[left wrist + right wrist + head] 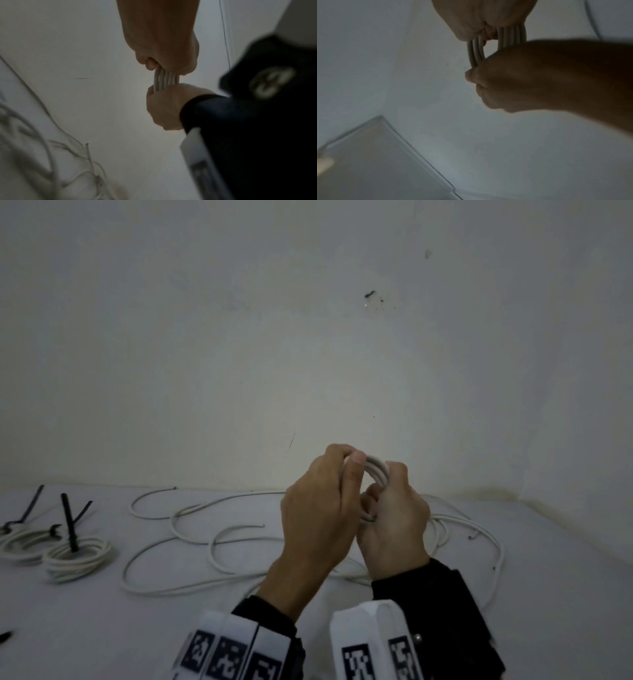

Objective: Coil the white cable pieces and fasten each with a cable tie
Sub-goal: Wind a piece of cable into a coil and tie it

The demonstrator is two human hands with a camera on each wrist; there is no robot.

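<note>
Left hand [317, 508] and right hand [394, 522] both clamped on white cable coil [376, 470], held above table [102, 628]. Risk: loops spring apart if either grip loosens before a cable tie goes on

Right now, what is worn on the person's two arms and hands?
Both hands, left hand and right hand, are bare. Each arm has a dark sleeve to the wrist, and each wrist carries a white block printed with black square code markers.
</note>
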